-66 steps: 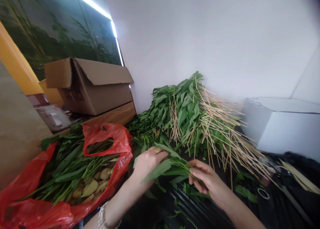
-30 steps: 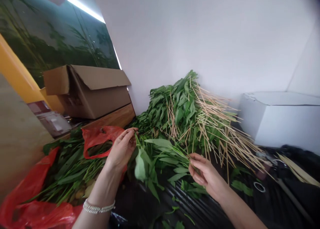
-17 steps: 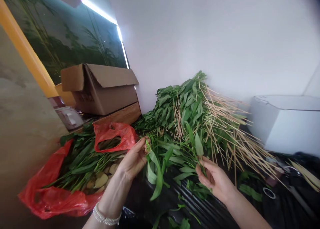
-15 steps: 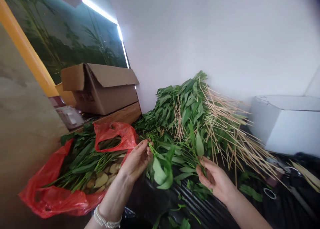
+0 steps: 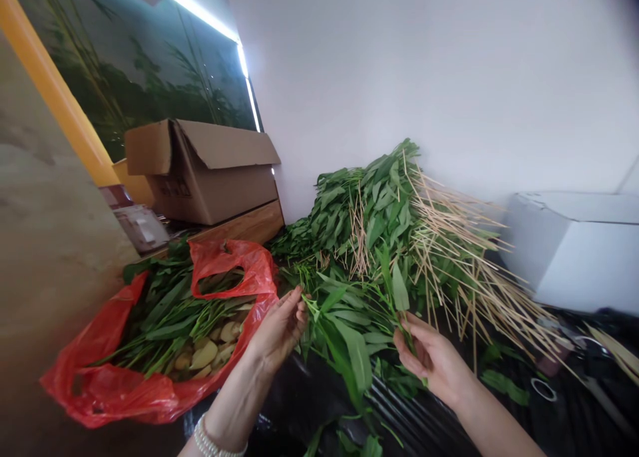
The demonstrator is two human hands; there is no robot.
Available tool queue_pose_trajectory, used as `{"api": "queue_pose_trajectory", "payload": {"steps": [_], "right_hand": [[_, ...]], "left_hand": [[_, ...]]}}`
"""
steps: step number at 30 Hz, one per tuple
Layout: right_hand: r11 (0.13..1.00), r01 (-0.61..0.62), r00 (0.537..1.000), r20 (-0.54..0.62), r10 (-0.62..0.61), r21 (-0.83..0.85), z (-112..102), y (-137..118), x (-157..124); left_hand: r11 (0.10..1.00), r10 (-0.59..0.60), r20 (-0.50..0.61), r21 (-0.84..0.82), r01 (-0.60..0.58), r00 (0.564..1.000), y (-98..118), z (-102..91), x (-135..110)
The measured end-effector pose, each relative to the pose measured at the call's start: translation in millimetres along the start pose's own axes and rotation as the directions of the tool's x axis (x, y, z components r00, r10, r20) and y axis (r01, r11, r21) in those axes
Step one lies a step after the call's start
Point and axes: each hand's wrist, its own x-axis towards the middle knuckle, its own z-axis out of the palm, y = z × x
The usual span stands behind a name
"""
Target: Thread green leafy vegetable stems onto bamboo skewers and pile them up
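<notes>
My left hand [image 5: 280, 327], with a pearl bracelet [image 5: 212, 440] at its wrist, is closed on a water spinach sprig [image 5: 352, 350]. The sprig's long leaves hang down to the right of my fingertips. Closed around several upright water spinach stems [image 5: 399, 297] is my right hand [image 5: 430, 354]. Between and behind both hands lie loose greens [image 5: 349, 304] on black plastic sheeting [image 5: 294, 404]. Farther back rises a large pile of leafy greens [image 5: 379, 204], with many thin wooden sticks [image 5: 464, 244] jutting out to its right.
A red plastic bag [image 5: 120, 397] at the left holds greens and pale sliced pieces [image 5: 204, 354]. Behind it is an open cardboard box [image 5: 224, 191] on a wooden ledge [image 5: 249, 227]. A white box [image 5: 589, 251] stands at the right, with scissors [image 5: 599, 384] and a ring [image 5: 543, 389] in front.
The sprig at my left hand has swung, its leaves now spreading longer to the lower right. My right hand keeps its stems almost in place. The view has shifted slightly.
</notes>
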Motion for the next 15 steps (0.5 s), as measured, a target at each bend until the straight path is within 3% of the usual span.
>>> {"api": "queue_pose_trajectory", "payload": {"steps": [4, 8, 10, 11, 13, 15], "right_hand": [[1.000, -0.006, 1.000, -0.004, 0.006, -0.008, -1, 1, 1], [0.999, -0.017, 1.000, -0.018, 0.017, -0.038, -2, 1, 1], [0.999, -0.012, 1.000, -0.027, 0.011, -0.051, -2, 2, 1], [0.998, -0.007, 1.000, -0.030, 0.005, -0.058, -2, 2, 1], [0.998, -0.001, 1.000, -0.029, -0.001, -0.070, -2, 2, 1], [0.997, 0.006, 1.000, -0.020, -0.008, -0.079, -1, 3, 2]], "left_hand": [[0.998, -0.054, -0.042, -0.033, 0.053, 0.998, 0, -0.9, 0], [0.999, -0.018, -0.047, 0.034, 0.019, 0.999, -1, -5.4, 1], [0.980, 0.087, 0.036, 0.175, -0.092, 0.996, -4, -9.7, -3], [0.941, 0.141, 0.132, 0.290, -0.174, 0.981, -7, -12.4, -8], [0.750, 0.153, 0.414, 0.543, -0.378, 0.897, -16, -18.4, -23], [0.427, -0.044, 0.693, 0.664, -0.613, 0.720, -29, -24.7, -43]]}}
